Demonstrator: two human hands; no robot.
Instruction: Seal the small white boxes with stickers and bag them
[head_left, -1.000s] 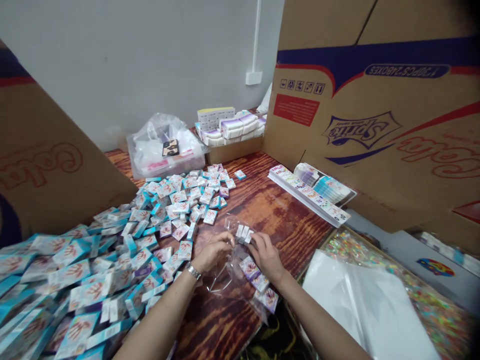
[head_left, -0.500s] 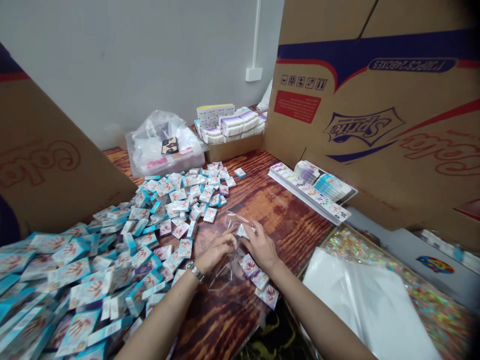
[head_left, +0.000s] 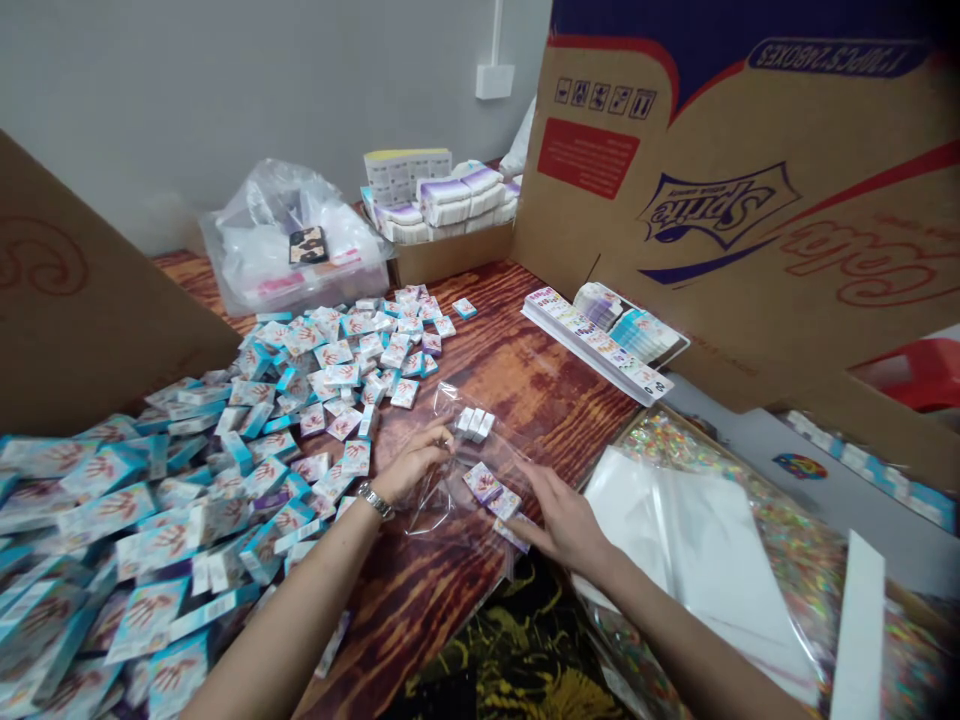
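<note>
Grey-white wall (head_left: 225, 100) behind, a dark-grained wooden desk (head_left: 517, 400) below; flattened cardboard cartons stand along both sides. Work centres on a clear plastic bag (head_left: 442, 515) lying flat on the desk.

Left hand (head_left: 409, 462): at the bag's left side, fingers loosely curled, tips at the film. Cannot tell whether it pinches the plastic or only rests there. A wristwatch (head_left: 375, 498) sits on that wrist.

Right hand (head_left: 562, 520): open, palm down, fingers spread, tips just beside the bag's lower right edge. It grips nothing that I can make out.

Three small white boxes (head_left: 474, 424) stand in a tight row at the bag's upper part, apparently inside the film. Three printed boxes (head_left: 482, 483) lie in a loose line on the bag, nearest the right hand.

Left of the bag, a large heap of teal-and-white boxes (head_left: 150, 530) spreads across the desk. Right of it, a white plastic sheet (head_left: 675, 540) lies over glittery packaging. Beyond the bag sit a strip of printed cards (head_left: 592, 340) and a carton of purple-and-white packs (head_left: 450, 255).

Step looks like gathering boxes in the bag. Judgement: the loose line calls for squaring up with the white row.
</note>
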